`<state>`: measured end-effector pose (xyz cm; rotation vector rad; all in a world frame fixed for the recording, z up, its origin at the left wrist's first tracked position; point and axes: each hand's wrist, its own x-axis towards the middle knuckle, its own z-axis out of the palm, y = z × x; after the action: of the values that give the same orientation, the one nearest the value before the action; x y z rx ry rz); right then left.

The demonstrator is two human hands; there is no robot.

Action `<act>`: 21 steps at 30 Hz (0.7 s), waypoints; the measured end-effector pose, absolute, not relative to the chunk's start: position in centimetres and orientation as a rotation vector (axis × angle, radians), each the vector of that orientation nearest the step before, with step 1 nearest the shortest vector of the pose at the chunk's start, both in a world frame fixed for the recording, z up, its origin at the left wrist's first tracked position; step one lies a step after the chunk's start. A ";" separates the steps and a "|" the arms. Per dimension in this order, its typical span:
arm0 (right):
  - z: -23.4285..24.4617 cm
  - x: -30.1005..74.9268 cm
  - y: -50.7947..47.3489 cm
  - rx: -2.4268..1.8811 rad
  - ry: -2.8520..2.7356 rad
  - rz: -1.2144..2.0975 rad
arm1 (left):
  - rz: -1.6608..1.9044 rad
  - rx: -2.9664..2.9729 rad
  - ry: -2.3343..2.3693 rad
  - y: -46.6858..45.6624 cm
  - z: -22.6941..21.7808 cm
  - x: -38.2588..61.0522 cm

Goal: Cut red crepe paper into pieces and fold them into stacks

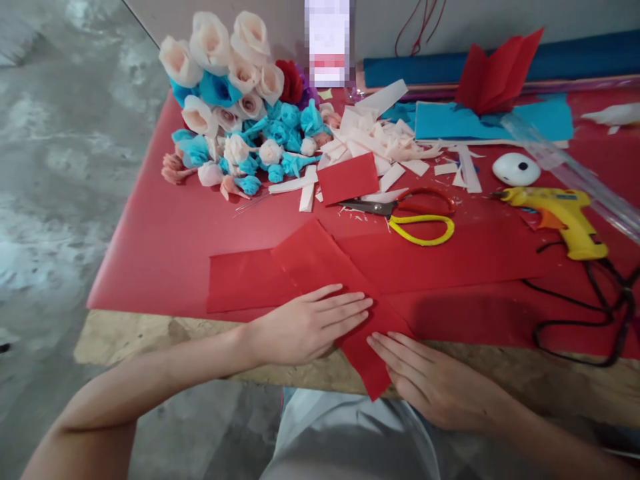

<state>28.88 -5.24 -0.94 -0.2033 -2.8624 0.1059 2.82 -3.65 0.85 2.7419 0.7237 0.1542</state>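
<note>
A strip of red crepe paper lies slantwise across the table, its near end reaching over the table's front edge. My left hand rests flat on this strip, fingers stretched out to the right. Just right of it, my right hand lies with fingers extended on the strip's near part. Under the slanting strip runs another long red strip, set crosswise. Beyond my hands are scissors with one red and one yellow handle, and a small red paper rectangle touches their blades.
Paper flowers in white, blue and pink crowd the back left. White paper scraps are heaped beside them. At the right lie a yellow glue gun with a looping black cord, a white egg-shaped object and clear sticks.
</note>
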 end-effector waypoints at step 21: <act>-1.4 30.2 -5.7 -0.353 -2.848 0.289 | -0.028 2.702 1.254 -0.7 -0.9 -2.0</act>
<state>30.22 -5.69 -1.40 -0.3527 -2.8477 0.2889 -1.98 -0.68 -0.87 2.7025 1.2538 -0.0284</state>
